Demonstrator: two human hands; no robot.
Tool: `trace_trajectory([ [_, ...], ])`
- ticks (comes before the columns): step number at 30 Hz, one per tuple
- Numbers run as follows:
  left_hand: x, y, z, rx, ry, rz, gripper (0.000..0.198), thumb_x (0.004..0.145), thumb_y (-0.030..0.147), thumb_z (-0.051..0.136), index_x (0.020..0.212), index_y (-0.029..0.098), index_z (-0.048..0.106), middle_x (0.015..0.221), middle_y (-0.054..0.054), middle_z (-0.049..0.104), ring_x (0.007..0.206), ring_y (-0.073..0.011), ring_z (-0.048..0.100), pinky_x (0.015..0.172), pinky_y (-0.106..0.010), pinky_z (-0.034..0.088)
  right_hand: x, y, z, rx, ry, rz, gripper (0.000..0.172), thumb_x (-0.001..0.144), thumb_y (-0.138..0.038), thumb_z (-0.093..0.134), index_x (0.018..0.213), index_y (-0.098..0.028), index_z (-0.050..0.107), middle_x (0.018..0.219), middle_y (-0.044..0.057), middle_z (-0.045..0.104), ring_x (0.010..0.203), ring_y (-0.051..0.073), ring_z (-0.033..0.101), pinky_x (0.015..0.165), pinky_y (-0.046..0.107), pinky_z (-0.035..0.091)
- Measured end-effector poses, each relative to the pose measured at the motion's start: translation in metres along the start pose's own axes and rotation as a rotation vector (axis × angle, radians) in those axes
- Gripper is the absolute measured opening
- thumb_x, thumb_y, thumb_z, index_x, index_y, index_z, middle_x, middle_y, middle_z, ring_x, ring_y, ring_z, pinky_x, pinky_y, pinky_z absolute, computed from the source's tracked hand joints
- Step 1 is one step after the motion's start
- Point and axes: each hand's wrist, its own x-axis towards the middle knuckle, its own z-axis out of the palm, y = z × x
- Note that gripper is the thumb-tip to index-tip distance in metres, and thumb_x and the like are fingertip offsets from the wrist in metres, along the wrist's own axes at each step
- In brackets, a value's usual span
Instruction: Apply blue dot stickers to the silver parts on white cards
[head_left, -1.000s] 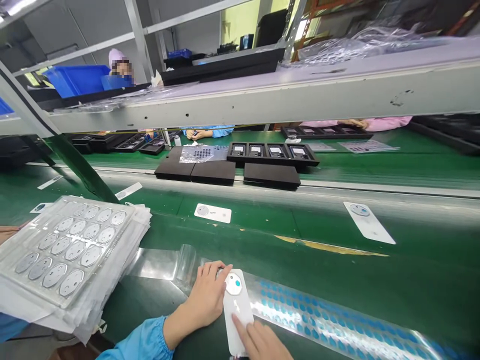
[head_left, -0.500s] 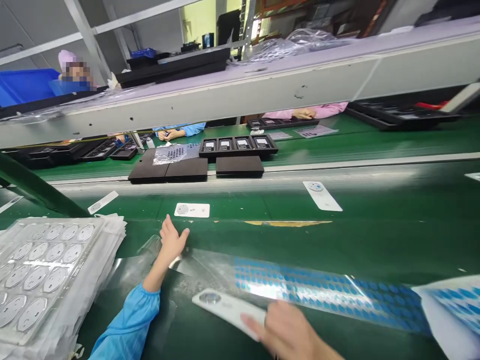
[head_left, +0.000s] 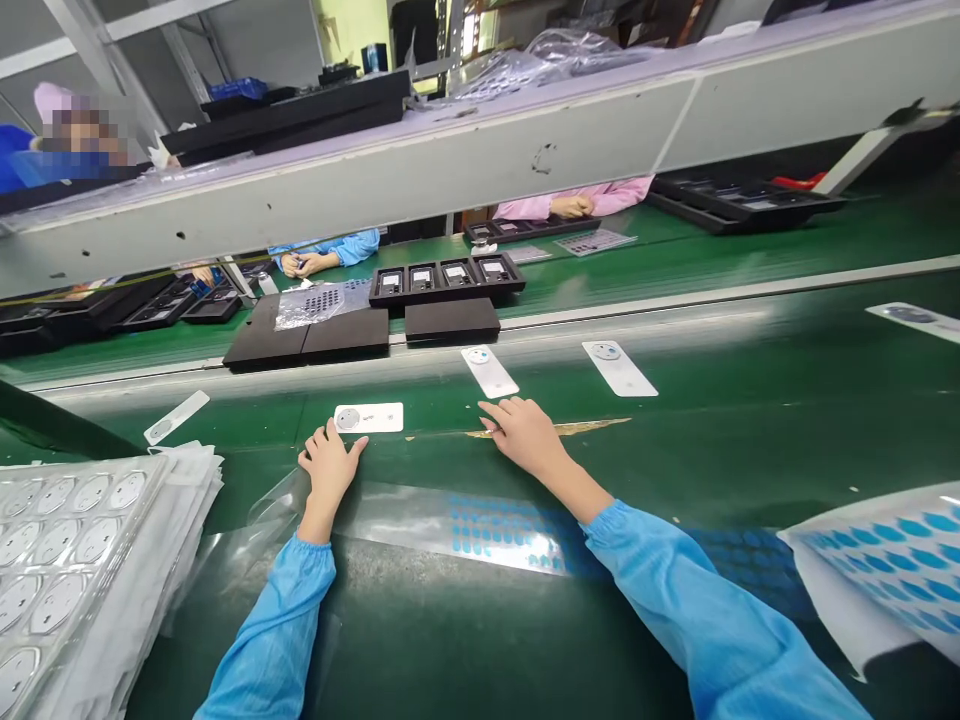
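In the head view, the right sleeve (head_left: pixel 675 575) crosses the blue-dotted film (head_left: pixel 487 530), hiding part. Beyond the film, the left hand (head_left: pixel 330 468) spreads unclenched beside one white card (head_left: pixel 382 418); the right hand (head_left: pixel 519 432), fingers loose, grips nothing visible near a second card (head_left: pixel 490 372). Left of it, a clear tray (head_left: pixel 154 480) holds round discs (head_left: pixel 97 539); far beyond, a black tray (head_left: pixel 444 293) holds four devices (head_left: pixel 456 273).

A long white shelf (head_left: pixel 420 190) ran right across, a bit tipped, with a pale purple top. Below it lay a green table (head_left: pixel 480 640), and a shiny silver strip (head_left: pixel 547 340) split the near part from the far part. Light made bright patches on the strip. A green post (head_left: pixel 67 420) slanted in at the left, and a white bar (head_left: pixel 855 165) leaned under the shelf at the right. Farther back was a grey wall (head_left: pixel 276 45), next to something bright yellow (head_left: pixel 349 35).
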Motion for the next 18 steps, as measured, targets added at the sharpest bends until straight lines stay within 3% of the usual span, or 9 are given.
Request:
trace_trajectory([
  [4, 0.008, 0.011, 0.001, 0.021, -0.011, -0.015, 0.085, 0.098, 0.063, 0.051, 0.160, 0.009, 0.033, 0.146, -0.028, 0.050, 0.131, -0.0407, 0.047, 0.106, -0.056, 0.039, -0.032, -0.018, 0.000, 0.060, -0.073, 0.075, 0.023, 0.100, -0.023, 0.054, 0.105, -0.015, 0.075, 0.085, 0.011, 0.069, 0.085, 0.027, 0.059, 0.078, 0.037, 0.041],
  [7, 0.017, 0.025, 0.004, 0.039, 0.008, -0.086, 0.101, 0.092, 0.075, 0.053, 0.159, 0.003, 0.029, 0.142, -0.032, 0.047, 0.130, -0.0460, 0.045, 0.102, -0.060, 0.039, -0.053, -0.036, -0.004, 0.094, -0.107, 0.115, 0.029, 0.103, -0.032, 0.054, 0.117, -0.013, 0.071, 0.090, 0.011, 0.069, 0.089, 0.027, 0.061, 0.081, 0.038, 0.045],
  [9, 0.026, 0.032, 0.005, 0.039, -0.012, -0.119, 0.104, 0.084, 0.075, 0.064, 0.154, 0.004, 0.035, 0.141, -0.032, 0.047, 0.131, -0.0465, 0.044, 0.103, -0.060, 0.038, -0.065, -0.048, -0.006, 0.105, -0.132, 0.118, 0.035, 0.103, -0.036, 0.054, 0.124, -0.011, 0.068, 0.095, 0.012, 0.069, 0.090, 0.028, 0.062, 0.080, 0.038, 0.046],
  [14, 0.058, 0.035, -0.002, -0.003, -0.150, -0.193, 0.095, 0.067, 0.067, 0.086, 0.135, 0.011, 0.049, 0.143, -0.031, 0.049, 0.137, -0.0454, 0.042, 0.106, -0.055, 0.039, -0.092, -0.076, -0.007, 0.107, -0.174, 0.067, 0.041, 0.106, -0.034, 0.050, 0.135, -0.007, 0.062, 0.101, 0.015, 0.067, 0.091, 0.029, 0.060, 0.079, 0.039, 0.045],
  [18, 0.069, 0.029, -0.007, -0.050, -0.205, -0.182, 0.081, 0.069, 0.059, 0.088, 0.128, 0.019, 0.051, 0.146, -0.024, 0.050, 0.141, -0.0411, 0.042, 0.108, -0.050, 0.040, -0.108, -0.089, -0.010, 0.075, -0.188, -0.067, 0.045, 0.108, -0.031, 0.045, 0.143, -0.006, 0.058, 0.096, 0.013, 0.064, 0.086, 0.027, 0.057, 0.074, 0.038, 0.042],
])
